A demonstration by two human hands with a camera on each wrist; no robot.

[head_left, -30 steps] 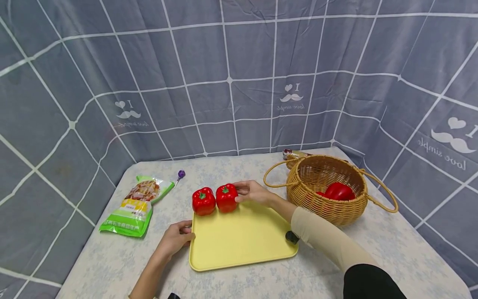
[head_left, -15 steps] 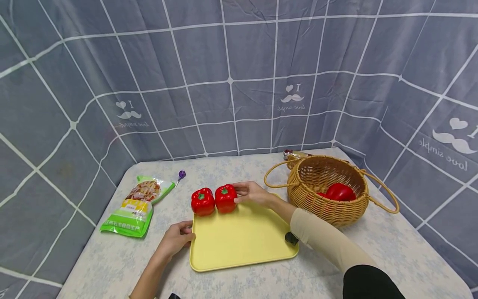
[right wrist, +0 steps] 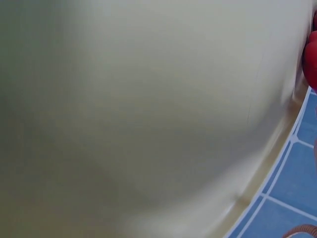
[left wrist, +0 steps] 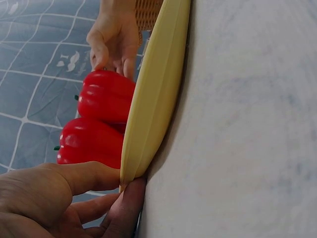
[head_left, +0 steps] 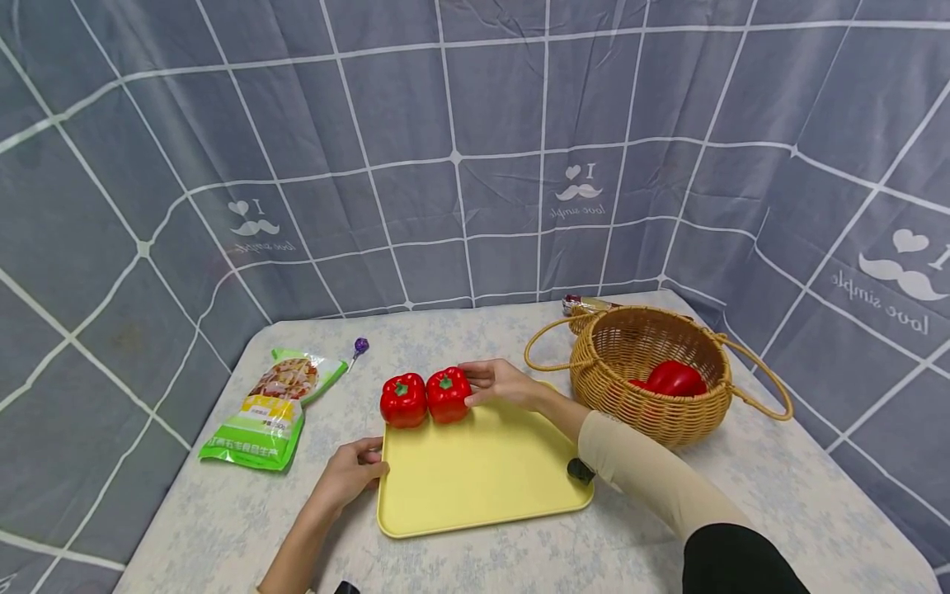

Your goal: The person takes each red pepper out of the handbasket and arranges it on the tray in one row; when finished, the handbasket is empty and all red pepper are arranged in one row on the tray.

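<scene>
Two red bell peppers stand side by side at the back left of a yellow tray. My right hand holds the right bell pepper, thumb on its near side and fingers behind. The left bell pepper sits close against it, untouched by either hand. My left hand pinches the tray's left rim; in the left wrist view the thumb lies on top and a finger underneath. The right wrist view shows mostly blurred tray surface, with a bit of red pepper at its edge.
A wicker basket with red items inside stands right of the tray, its handles sticking out. Behind it lies a wrapped item. Farther left are a green food bag and a purple lollipop. A tile-print curtain encloses the table.
The two bell peppers and my right hand have shifted very slightly left since one second ago. My left hand has stayed at the tray rim.
</scene>
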